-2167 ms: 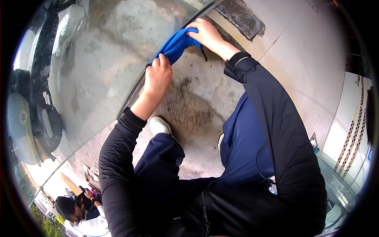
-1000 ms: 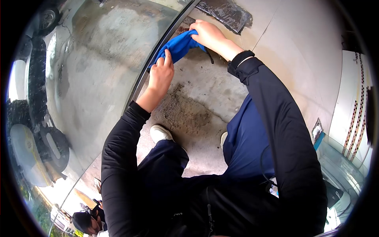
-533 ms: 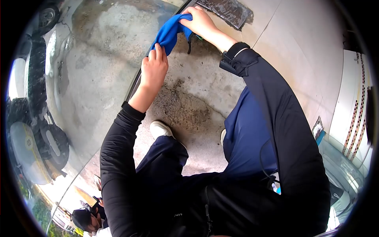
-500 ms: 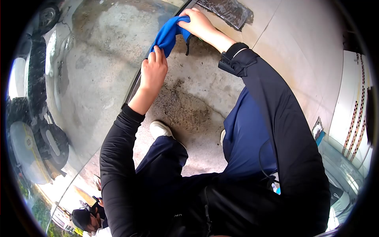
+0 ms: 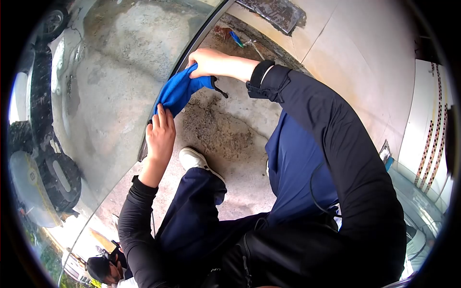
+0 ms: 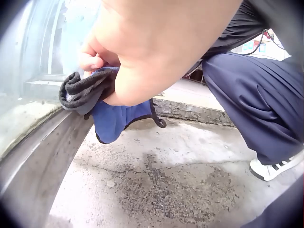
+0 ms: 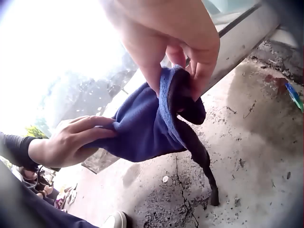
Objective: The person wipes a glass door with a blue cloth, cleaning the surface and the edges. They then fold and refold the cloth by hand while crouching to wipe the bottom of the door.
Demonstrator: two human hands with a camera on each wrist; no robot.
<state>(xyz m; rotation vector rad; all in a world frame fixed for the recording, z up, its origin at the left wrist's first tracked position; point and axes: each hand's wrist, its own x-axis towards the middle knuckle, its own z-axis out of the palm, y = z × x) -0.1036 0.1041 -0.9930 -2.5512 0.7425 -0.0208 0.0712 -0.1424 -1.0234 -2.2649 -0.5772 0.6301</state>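
Observation:
A blue cloth (image 5: pixel 179 90) with black edging and a short black loop lies draped along the metal edge (image 5: pixel 192 48) of a glass panel. In the head view my left hand (image 5: pixel 161 139) grips its lower end at the edge. My right hand (image 5: pixel 209 62) pinches the upper end; in the right wrist view its thumb and fingers close on a fold of the cloth (image 7: pixel 142 126). Seen from the left wrist, a bunched black part of the cloth (image 6: pixel 85 90) wraps over the edge beside my left hand (image 6: pixel 147 52), while the blue part hangs below.
The glass panel (image 5: pixel 129 62) fills the left, with a scooter (image 5: pixel 36 187) showing there. Cracked concrete floor (image 5: pixel 216 129) lies below my hands, with a small blue-green wrapper (image 5: pixel 236 38) near the step. A person in a dark cap (image 5: pixel 98 269) is at lower left.
Both hands have slid the cloth along the metal edge, down and to the left in the head view, closer to my body. The blue-green wrapper has come into fuller view behind them.

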